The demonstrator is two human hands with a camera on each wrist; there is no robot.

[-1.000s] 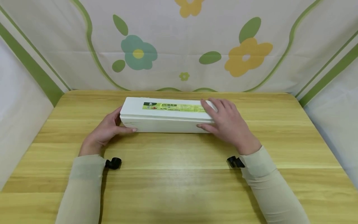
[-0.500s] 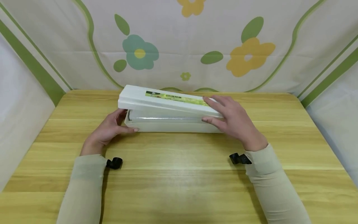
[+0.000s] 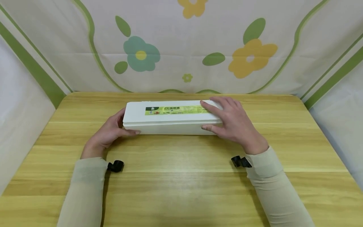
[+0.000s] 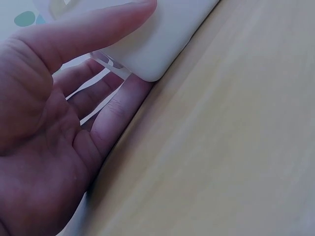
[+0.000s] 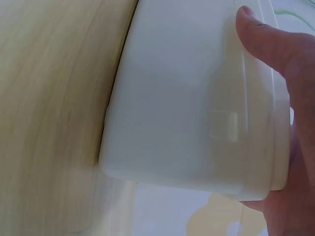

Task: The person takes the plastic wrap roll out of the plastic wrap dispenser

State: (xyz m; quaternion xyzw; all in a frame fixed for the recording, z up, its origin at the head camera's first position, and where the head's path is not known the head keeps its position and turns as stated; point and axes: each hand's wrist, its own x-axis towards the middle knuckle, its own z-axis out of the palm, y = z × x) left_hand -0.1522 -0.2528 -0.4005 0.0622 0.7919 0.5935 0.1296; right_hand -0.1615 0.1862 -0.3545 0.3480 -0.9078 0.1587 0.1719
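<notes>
A long white cling film box [image 3: 170,129] lies on the wooden table, its white lid [image 3: 134,112] down over the base. The lid carries a green-yellow label [image 3: 178,109] with "PE" and other characters. My left hand [image 3: 106,132] grips the base's left end, thumb on the front wall and fingers round the end. In the left wrist view, a finger lies along the tabletop beside the box corner [image 4: 162,49]. My right hand [image 3: 236,124] holds the lid's right end, fingers over the top and thumb at the front. The roll inside is hidden.
The wooden tabletop [image 3: 175,189] stretches in front of and beside the box. Behind its back edge hangs a white cloth [image 3: 181,37] with printed flowers. Black camera mounts [image 3: 115,166] sit at both sleeves' cuffs.
Half a second ago the lid's left end was raised, showing the film roll inside; it has since come down over the base. The right hand shifted slightly left; the left stayed in place.
</notes>
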